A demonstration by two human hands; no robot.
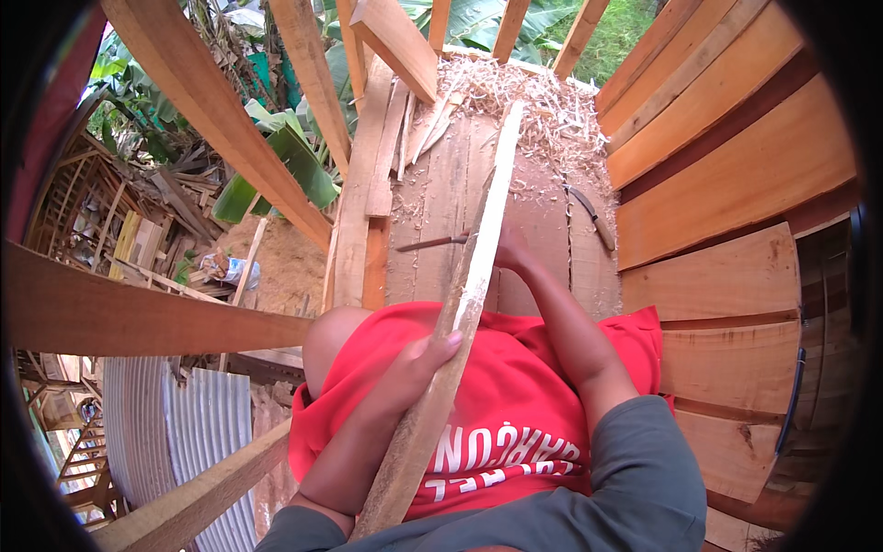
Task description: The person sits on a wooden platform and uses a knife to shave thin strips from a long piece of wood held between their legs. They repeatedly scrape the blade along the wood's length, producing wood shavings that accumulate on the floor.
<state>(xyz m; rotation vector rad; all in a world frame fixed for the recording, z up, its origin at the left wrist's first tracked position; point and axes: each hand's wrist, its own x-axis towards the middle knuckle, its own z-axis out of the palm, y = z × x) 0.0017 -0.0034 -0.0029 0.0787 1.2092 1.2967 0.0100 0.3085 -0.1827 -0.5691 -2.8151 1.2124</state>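
Observation:
A long strip of wood (449, 354) slants up from my chest across my lap, its upper stretch shaved pale and its lower part rough and brown. My left hand (425, 361) is wrapped round it at mid-length, thumb on top. My right hand (511, 248) is closed on the strip's far right side, partly hidden behind the wood. From there a knife's narrow dark blade (429, 244) passes across the strip and sticks out to its left; the handle is hidden in my right hand.
A second knife (593, 219) with a wooden handle lies on the plank floor (543, 221) at the right. Curly shavings (552, 106) are heaped at the far end. Board walling (727, 198) rises on the right; upright studs (221, 120) stand at the left edge, above lower ground.

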